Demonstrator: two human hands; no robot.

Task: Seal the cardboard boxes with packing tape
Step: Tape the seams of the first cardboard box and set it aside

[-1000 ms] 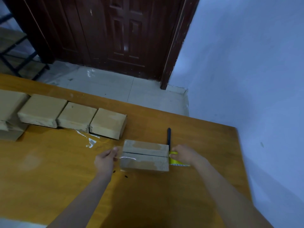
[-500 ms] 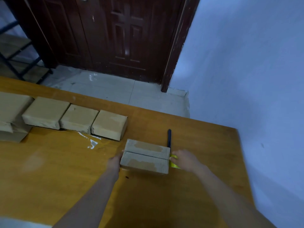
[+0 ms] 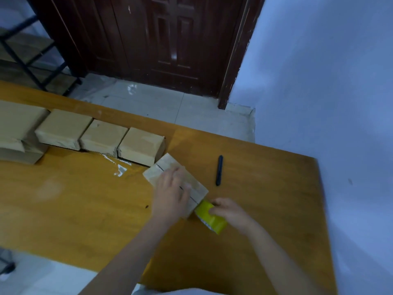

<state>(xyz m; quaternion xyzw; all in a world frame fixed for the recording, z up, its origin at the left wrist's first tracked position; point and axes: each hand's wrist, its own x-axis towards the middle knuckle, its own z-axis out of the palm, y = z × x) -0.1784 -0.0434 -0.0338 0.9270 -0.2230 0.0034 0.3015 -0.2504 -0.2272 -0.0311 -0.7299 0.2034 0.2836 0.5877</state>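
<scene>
tape roll at near end of box seam, ready to pull along it

box (image 3: 170, 170) on tabletop (image 3: 74, 205), rotated diagonal, far corner just beside the last of the row of boxes (image 3: 102, 138). top seam open, dark line running far-left to near-right, no tape visible on it here.

left hand (image 3: 170, 194) flat on box top, fingers mostly straight, pressing down over the seam, holding nothing. right hand (image 3: 228, 211) grip curled round yellow tape roll (image 3: 209, 216), roll touching or just off the near-right end of the box, right where the seam exits. cannot tell whether a tape tail is already stuck to that end face.

key relation: seam long axis points away from the right hand, up and left toward the row. roll sits on that axis at the near end, so likely pull goes along the seam toward the far corner, or box gets turned under the left hand instead. left hand covers mid-seam, would need to shift to clear the path.

risk, as judgement: far corner crowded against the row, little room to wrap tape over that end.

black pen-like tool (image 3: 219, 170), maybe a cutter, lying right of box, well apart from both hands. clear tape scrap (image 3: 120, 170) on tabletop left of box.
</scene>
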